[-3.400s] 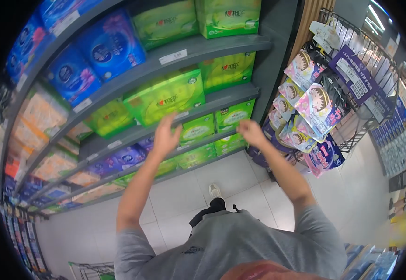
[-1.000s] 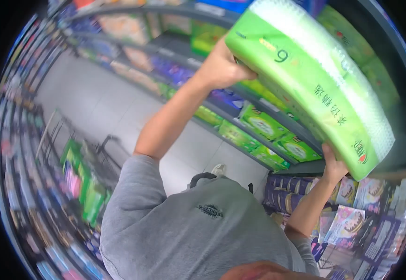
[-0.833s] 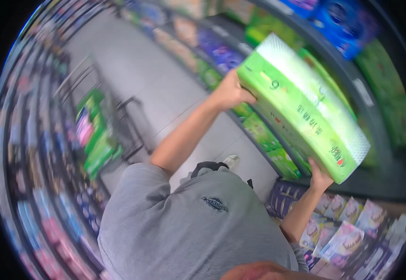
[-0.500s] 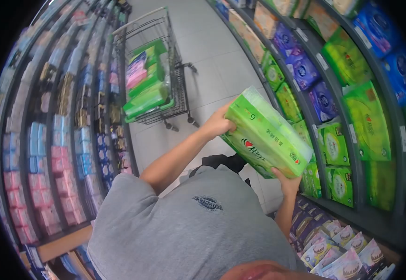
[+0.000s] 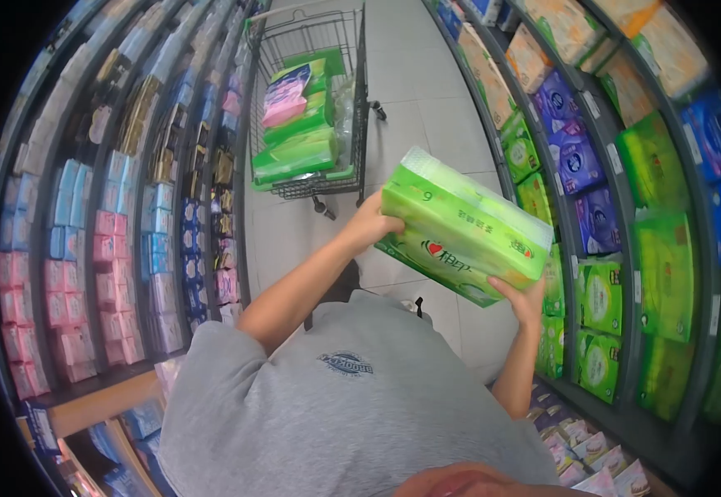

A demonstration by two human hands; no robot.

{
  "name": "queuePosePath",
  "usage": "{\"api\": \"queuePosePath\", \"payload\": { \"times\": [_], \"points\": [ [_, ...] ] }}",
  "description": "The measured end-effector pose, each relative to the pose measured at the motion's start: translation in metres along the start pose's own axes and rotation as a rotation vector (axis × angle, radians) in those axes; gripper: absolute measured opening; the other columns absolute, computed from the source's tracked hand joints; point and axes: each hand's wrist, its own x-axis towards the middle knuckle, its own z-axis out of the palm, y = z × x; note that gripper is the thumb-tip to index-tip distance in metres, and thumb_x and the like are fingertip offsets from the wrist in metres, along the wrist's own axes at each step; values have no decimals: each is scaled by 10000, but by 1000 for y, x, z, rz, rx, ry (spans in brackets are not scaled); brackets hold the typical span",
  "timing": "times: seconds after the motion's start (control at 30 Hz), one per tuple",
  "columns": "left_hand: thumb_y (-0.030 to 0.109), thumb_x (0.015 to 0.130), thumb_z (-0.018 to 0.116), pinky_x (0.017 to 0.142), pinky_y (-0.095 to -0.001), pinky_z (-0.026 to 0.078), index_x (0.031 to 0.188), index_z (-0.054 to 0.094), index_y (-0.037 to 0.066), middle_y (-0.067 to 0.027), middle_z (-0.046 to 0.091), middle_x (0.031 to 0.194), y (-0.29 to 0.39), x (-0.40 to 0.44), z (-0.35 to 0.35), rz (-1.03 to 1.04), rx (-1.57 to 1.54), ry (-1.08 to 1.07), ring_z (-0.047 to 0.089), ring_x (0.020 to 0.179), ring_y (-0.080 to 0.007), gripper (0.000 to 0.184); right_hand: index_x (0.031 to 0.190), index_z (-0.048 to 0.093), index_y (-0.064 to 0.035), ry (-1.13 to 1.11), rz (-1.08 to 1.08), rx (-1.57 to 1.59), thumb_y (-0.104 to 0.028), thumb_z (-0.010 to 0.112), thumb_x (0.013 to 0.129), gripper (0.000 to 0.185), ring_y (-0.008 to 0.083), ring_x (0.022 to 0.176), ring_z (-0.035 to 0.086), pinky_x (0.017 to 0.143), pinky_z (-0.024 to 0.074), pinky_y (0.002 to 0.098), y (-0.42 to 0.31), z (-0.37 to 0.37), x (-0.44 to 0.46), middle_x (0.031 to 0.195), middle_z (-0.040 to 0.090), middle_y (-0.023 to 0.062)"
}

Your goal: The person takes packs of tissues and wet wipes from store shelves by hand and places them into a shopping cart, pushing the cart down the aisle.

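Note:
Between my two hands is a green pack of tissues [image 5: 464,232], held tilted in front of my chest, with a red heart and lettering on the side facing me. My left hand [image 5: 373,224] grips its upper left end, thumb over the printed side. At the lower right corner, my right hand [image 5: 524,300] clasps the pack, its thumb on the front and the other fingers mostly hidden. Past the pack, a wire shopping cart [image 5: 360,99] holds several green packs [image 5: 298,155] and a pink-and-blue pack [image 5: 287,95].
Shelves on the right carry green tissue packs [image 5: 600,298], purple packs [image 5: 574,157] and blue packs [image 5: 712,137]. On the left, shelves hold pink packs [image 5: 112,282] and light-blue packs [image 5: 70,186]. Small pouches [image 5: 592,447] stand low at right. Pale floor tiles [image 5: 414,91] run between the shelves.
The view has turned, so the cart and shelves sit differently in it. Both hands keep hold of the tissue pack, which appears slightly further left and turned a little more toward me.

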Motion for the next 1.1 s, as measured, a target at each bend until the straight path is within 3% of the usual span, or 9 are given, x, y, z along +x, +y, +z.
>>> {"api": "queuePosePath", "payload": {
  "times": [0.1,0.23,0.33,0.53,0.63,0.8,0.97,1.1],
  "points": [
    [-60,650,585,802,-310,485,1191,530,-7,-93,631,1047,-8,-9,-56,-35,-94,139,597,947,-198,546,1290,411,5,-169,-43,2,-54,867,629,805,214,1075,574,919,480,340,-5,52,48,1175,573,129],
    [-51,654,590,802,-313,484,1169,555,-2,-89,640,1039,-9,-2,-141,5,-136,276,601,943,-203,519,1307,388,3,-303,-67,66,-65,865,637,826,209,1083,568,935,473,343,-8,138,112,1174,572,126],
    [-37,639,603,881,-309,443,1132,587,-13,-88,645,1066,6,20,-210,15,-180,335,587,1004,-204,493,1350,356,17,-322,-101,15,-94,868,641,881,218,1106,563,956,462,345,-9,203,158,1194,571,140],
    [-2,681,584,852,-302,445,1104,580,1,-78,623,1011,21,93,-331,15,-271,364,575,961,-195,423,1429,263,48,-257,-51,-89,-144,877,632,1024,242,1147,558,985,445,345,-37,309,246,1255,557,173],
    [-5,710,557,864,-307,449,1093,578,-2,-72,634,1018,17,129,-381,4,-335,399,585,942,-180,384,1419,299,43,-235,-63,-154,-182,874,640,995,247,1154,558,988,443,347,-51,350,292,1262,557,177],
    [34,743,545,891,-339,458,1044,593,-11,-74,641,1006,3,184,-427,-100,-570,322,594,959,-197,309,1403,344,30,-193,-58,-349,-259,861,660,950,273,1163,564,993,438,359,-74,386,360,1261,563,195],
    [51,754,529,937,-379,458,1110,562,-5,-99,619,1096,-13,248,-454,-192,-737,386,590,995,-231,362,1383,368,18,-303,-58,-472,-332,840,672,923,306,1152,577,988,444,375,-78,408,446,1232,585,212],
    [142,855,524,945,-392,454,1166,559,33,-93,619,1139,13,321,-486,29,-795,459,590,1017,-244,331,1395,348,21,-314,-123,-464,-348,837,662,955,327,1152,576,980,451,388,-86,426,490,1235,577,231]
  ]
}}
